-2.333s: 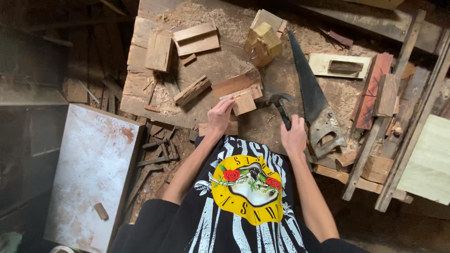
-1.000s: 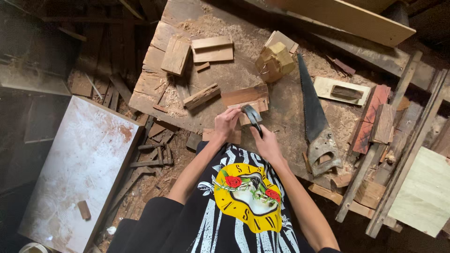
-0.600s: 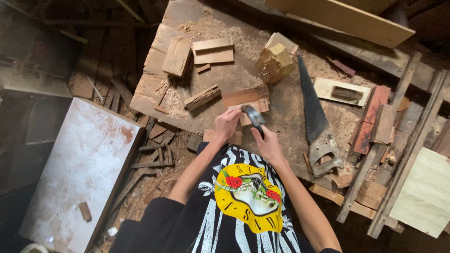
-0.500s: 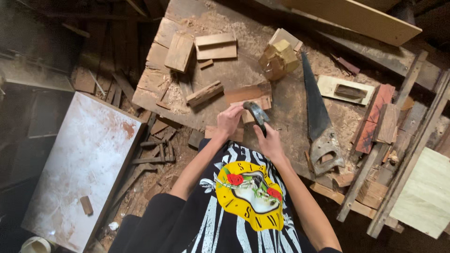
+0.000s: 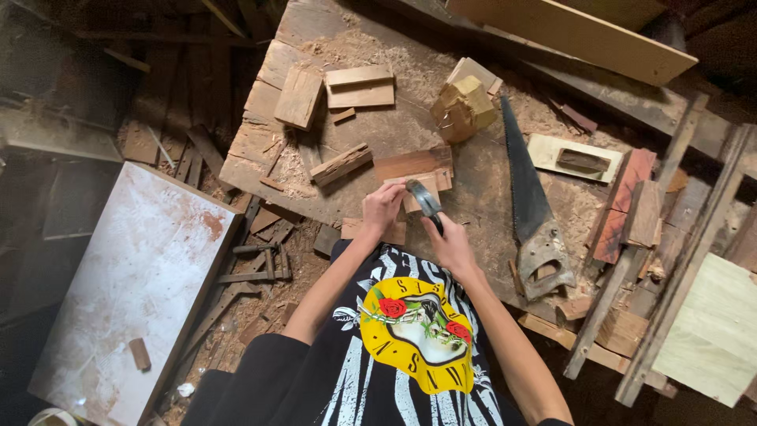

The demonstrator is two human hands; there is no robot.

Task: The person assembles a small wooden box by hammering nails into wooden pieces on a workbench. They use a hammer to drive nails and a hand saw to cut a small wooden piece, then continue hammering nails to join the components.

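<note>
Two hands right at the near edge of the workbench (image 5: 260, 170). The left hand (image 5: 382, 207) has its fingers pinched down on a small pale wood block (image 5: 422, 189), which sits at the near edge just in front of a longer reddish board (image 5: 410, 164). The right hand (image 5: 449, 241) is closed round the handle of a hammer (image 5: 426, 201), whose head is down on the block. A couple of seconds back the hammer was lifted off to the right, hands apart; now it's swung in and the hands nearly touch, so I'd guess it's mid-tapping. The view has also drifted a bit. The handsaw (image 5: 530, 213) to the right and the little wooden house (image 5: 464, 106) at the far side haven't budged.
</note>
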